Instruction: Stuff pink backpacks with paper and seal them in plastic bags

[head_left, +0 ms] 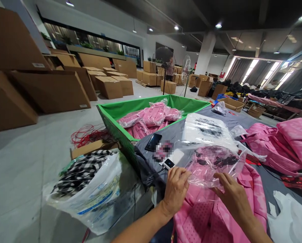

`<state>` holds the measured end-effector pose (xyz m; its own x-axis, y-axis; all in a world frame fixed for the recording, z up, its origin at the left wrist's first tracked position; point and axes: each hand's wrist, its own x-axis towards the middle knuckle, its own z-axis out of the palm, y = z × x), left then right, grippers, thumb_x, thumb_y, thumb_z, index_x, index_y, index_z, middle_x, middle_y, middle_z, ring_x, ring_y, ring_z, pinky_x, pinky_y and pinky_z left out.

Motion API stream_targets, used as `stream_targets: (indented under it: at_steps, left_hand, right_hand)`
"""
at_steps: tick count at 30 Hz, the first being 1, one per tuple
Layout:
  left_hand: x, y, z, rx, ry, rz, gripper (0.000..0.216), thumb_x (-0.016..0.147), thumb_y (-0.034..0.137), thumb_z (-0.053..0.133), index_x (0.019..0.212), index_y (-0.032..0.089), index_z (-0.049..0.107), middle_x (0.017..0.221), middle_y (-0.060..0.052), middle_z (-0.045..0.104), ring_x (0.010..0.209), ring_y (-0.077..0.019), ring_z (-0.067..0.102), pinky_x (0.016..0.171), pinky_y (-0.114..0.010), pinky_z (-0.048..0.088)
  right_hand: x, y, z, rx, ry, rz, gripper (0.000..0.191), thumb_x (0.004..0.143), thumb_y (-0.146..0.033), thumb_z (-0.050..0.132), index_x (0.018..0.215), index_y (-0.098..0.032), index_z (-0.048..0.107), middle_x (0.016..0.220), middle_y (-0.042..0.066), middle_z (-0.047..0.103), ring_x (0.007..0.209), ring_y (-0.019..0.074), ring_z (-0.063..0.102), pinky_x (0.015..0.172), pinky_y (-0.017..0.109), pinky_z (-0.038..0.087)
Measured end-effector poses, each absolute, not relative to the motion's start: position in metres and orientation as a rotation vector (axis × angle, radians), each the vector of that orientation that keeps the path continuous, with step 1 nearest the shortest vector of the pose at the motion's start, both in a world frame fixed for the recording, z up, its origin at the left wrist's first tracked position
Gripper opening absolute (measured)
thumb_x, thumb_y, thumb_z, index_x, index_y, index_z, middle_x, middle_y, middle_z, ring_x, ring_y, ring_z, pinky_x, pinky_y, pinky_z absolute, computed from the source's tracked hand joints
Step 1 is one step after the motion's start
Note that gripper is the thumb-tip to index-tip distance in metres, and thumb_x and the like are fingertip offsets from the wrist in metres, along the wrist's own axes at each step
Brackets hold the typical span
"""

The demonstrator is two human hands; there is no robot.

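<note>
A clear plastic bag (213,168) with black print is stretched between my two hands. My left hand (176,187) pinches its left edge, fingers closed. On the other side, my right hand (230,190) grips the near edge between thumb and fingers. Under the bag lies a pink backpack (214,219) with a dotted mesh back, partly seen through the plastic. A stack of white printed plastic bags (203,130) sits just beyond, on the grey-covered table (174,132).
A green-lined bin (107,116) holds pink bagged items (153,116). Left of the table stands a white sack (100,195) with checked cloth. A phone (153,142) and smartwatch (169,163) lie near my left hand. More pink backpacks (274,145) lie right. Cartons (109,87) stand behind.
</note>
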<state>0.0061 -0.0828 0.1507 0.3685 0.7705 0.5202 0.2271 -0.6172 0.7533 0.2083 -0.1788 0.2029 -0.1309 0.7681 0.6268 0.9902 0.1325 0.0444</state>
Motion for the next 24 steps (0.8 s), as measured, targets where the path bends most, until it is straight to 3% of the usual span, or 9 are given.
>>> stream_targets:
  at_steps: [4, 7, 9, 13, 16, 18, 20, 24]
  left_hand:
    - [-0.001, -0.102, 0.155, 2.217, 0.803, 1.34, 0.044, 0.09, 0.008, 0.052, 0.119, 0.033, 0.075, 0.102, -0.009, 0.064, 0.098, -0.0257, 0.056, 0.095, -0.045, 0.045]
    - [0.005, -0.118, 0.154, 2.071, 0.672, 1.249, 0.052, 0.089, 0.004, 0.045, 0.119, 0.033, 0.075, 0.094, -0.007, 0.059, 0.09, -0.0219, 0.057, 0.085, -0.036, 0.05]
    - [0.009, -0.123, 0.151, 1.926, 0.608, 1.171, 0.055, 0.085, 0.001, 0.042, 0.116, 0.031, 0.076, 0.094, -0.007, 0.056, 0.089, -0.0205, 0.058, 0.082, -0.032, 0.051]
    - [0.015, -0.117, 0.147, 1.816, 0.676, 1.185, 0.049, 0.074, -0.001, 0.045, 0.1, 0.027, 0.075, 0.089, -0.005, 0.057, 0.086, -0.0221, 0.057, 0.083, -0.034, 0.048]
    - [0.011, -0.105, 0.149, 1.836, 0.779, 1.267, 0.029, 0.065, 0.003, 0.051, 0.076, 0.025, 0.066, 0.075, -0.003, 0.057, 0.078, -0.0231, 0.053, 0.079, -0.035, 0.043]
    - [0.002, -0.099, 0.151, 1.783, 0.878, 1.291, 0.017, 0.063, 0.008, 0.057, 0.063, 0.024, 0.055, 0.066, -0.001, 0.054, 0.071, -0.0217, 0.05, 0.072, -0.033, 0.04]
    - [-0.01, -0.098, 0.153, 1.748, 0.957, 1.285, 0.02, 0.061, 0.012, 0.063, 0.059, 0.024, 0.047, 0.062, 0.001, 0.051, 0.067, -0.0202, 0.048, 0.066, -0.03, 0.037]
    - [-0.031, -0.11, 0.15, 1.929, 0.875, 1.354, 0.025, 0.072, 0.017, 0.062, 0.059, 0.024, 0.042, 0.058, 0.004, 0.045, 0.061, -0.0169, 0.046, 0.058, -0.025, 0.036]
  right_hand:
    - [0.234, -0.184, 0.206, -1.73, -1.874, -0.816, 0.028, 0.104, -0.026, 0.038, 0.098, -0.023, 0.065, 0.085, 0.009, 0.068, 0.074, 0.0242, 0.063, 0.066, 0.035, 0.047]
    - [0.256, -0.182, 0.215, -1.777, -1.555, -0.813, 0.028, 0.102, -0.038, 0.046, 0.096, -0.022, 0.068, 0.093, 0.012, 0.07, 0.085, 0.0286, 0.064, 0.075, 0.041, 0.049]
    - [0.263, -0.181, 0.219, -1.76, -1.337, -0.595, 0.03, 0.096, -0.048, 0.054, 0.098, -0.022, 0.068, 0.098, 0.013, 0.071, 0.092, 0.0298, 0.066, 0.078, 0.043, 0.051]
    - [0.244, -0.181, 0.214, -1.585, -0.911, -0.011, 0.043, 0.078, -0.061, 0.073, 0.096, -0.023, 0.064, 0.086, 0.007, 0.069, 0.072, 0.0239, 0.065, 0.061, 0.035, 0.052]
    - [0.222, -0.194, 0.208, -1.502, -0.836, 0.135, 0.04, 0.084, -0.062, 0.068, 0.097, -0.024, 0.061, 0.073, 0.0, 0.062, 0.051, 0.0156, 0.052, 0.046, 0.027, 0.042]
    - [0.221, -0.21, 0.206, -1.603, -1.082, -0.007, 0.035, 0.091, -0.06, 0.063, 0.097, -0.025, 0.064, 0.067, -0.001, 0.059, 0.047, 0.0138, 0.046, 0.044, 0.026, 0.035]
    - [0.234, -0.228, 0.204, -1.727, -1.453, -0.307, 0.033, 0.094, -0.057, 0.061, 0.095, -0.025, 0.069, 0.069, 0.001, 0.063, 0.049, 0.0143, 0.049, 0.045, 0.027, 0.033]
    - [0.275, -0.258, 0.199, -1.916, -1.804, -0.757, 0.037, 0.104, -0.042, 0.045, 0.084, -0.026, 0.072, 0.075, 0.005, 0.069, 0.064, 0.0177, 0.06, 0.055, 0.029, 0.037]
